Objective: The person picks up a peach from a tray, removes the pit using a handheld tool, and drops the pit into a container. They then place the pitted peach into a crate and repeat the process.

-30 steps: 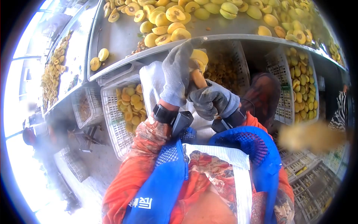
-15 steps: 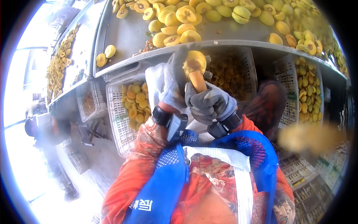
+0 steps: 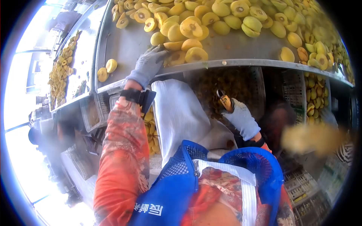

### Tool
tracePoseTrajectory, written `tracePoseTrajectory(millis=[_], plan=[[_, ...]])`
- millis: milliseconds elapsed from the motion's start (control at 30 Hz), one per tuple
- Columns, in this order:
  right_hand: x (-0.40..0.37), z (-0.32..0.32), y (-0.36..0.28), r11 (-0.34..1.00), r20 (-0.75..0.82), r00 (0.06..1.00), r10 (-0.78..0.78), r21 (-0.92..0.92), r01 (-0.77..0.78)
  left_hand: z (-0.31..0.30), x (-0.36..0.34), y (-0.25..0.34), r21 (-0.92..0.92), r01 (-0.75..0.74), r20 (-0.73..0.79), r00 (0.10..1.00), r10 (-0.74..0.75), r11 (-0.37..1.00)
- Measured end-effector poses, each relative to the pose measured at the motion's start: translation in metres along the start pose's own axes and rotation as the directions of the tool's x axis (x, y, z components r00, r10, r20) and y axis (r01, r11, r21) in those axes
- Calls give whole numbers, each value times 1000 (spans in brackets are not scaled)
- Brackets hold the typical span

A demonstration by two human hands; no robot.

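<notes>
My left hand (image 3: 150, 64), in a grey work glove, reaches onto the metal table with its fingers stretched out. Its fingertips are right at a yellow peach half (image 3: 175, 58) near the table's front edge. In my gloved right hand (image 3: 241, 118), lower and to the right, is a pitting tool (image 3: 226, 102) with a yellowish handle and a curved metal head. That hand is closed around the handle, over a dark container (image 3: 230, 81) of fruit scraps under the table. A white cloth (image 3: 179, 113) hangs from the table edge between my arms.
Many peach halves (image 3: 190, 27) cover the metal table (image 3: 128, 41), whose front rim (image 3: 260, 62) crosses the view. Beneath it at right stands a crate (image 3: 294, 90) beside more fruit (image 3: 315, 96). A blurred tan shape (image 3: 313, 139) hangs at right.
My hands were together at a peach half with the tool; now they are apart. The left has moved up onto the table, the right down and right with the tool. The peach half has left the hands.
</notes>
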State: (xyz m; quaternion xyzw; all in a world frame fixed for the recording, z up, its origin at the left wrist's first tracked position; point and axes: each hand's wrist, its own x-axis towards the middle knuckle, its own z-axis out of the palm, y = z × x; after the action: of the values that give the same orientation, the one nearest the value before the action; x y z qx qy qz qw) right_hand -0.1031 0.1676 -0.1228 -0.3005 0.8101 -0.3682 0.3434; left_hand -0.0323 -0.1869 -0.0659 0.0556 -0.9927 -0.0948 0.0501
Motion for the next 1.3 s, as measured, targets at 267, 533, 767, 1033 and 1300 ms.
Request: tracePoseTrajectory(millis=[267,533,767,1033,1300], plan=[[11,11,-1,999,42,999,34,-40,-33,14,30,-20,45,243,35,969,-244,969],[4,3,-35,901,201,976,77,406,-155,21,35,-50,-373,429,53,895,-443,823],[3,-1,-44,893,116,981,157,407,-191,20,5,-46,-155,158,-36,985,-166,975],[14,4,-45,851,207,966,151,471,-234,26,16,-75,-422,424,48,893,-447,802],[25,1,-61,818,300,937,178,484,-310,5,-7,-66,-752,385,57,846,-530,535]])
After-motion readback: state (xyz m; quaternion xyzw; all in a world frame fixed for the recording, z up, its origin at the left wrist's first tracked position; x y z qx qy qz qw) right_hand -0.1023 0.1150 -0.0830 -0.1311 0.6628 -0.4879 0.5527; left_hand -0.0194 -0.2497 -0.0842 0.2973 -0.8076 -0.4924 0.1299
